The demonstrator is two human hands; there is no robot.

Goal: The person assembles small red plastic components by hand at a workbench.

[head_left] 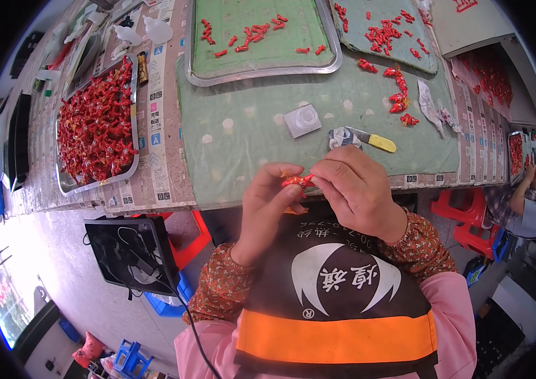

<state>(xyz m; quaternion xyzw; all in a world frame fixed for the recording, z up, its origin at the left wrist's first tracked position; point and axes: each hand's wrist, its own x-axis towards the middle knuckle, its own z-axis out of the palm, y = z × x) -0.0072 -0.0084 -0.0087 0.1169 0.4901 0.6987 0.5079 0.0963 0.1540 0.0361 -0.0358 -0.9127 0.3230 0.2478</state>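
Note:
Just off the table's near edge, my two hands meet over a small red figurine [297, 181] with gold marks. My left hand [270, 196] pinches its body between thumb and fingers. The fingertips of my right hand [359, 189] are closed on its right end; whether they hold a separate small part is too small to tell. Beyond my right hand lie a yellow-handled knife [380, 143] and a crumpled cloth [342, 138]. A small clear round dish on a square base [304, 120] sits to their left. Several similar red figurines [398, 95] lie farther right.
A metal-rimmed green tray [262, 77] and another tray [429, 62] at the back bear scattered red pieces. Left stands a tray heaped with red figurines [96, 126]. White bottles [157, 30] are behind it. A black bin [130, 252] and red stools [470, 218] flank me; another person [527, 202] sits at right.

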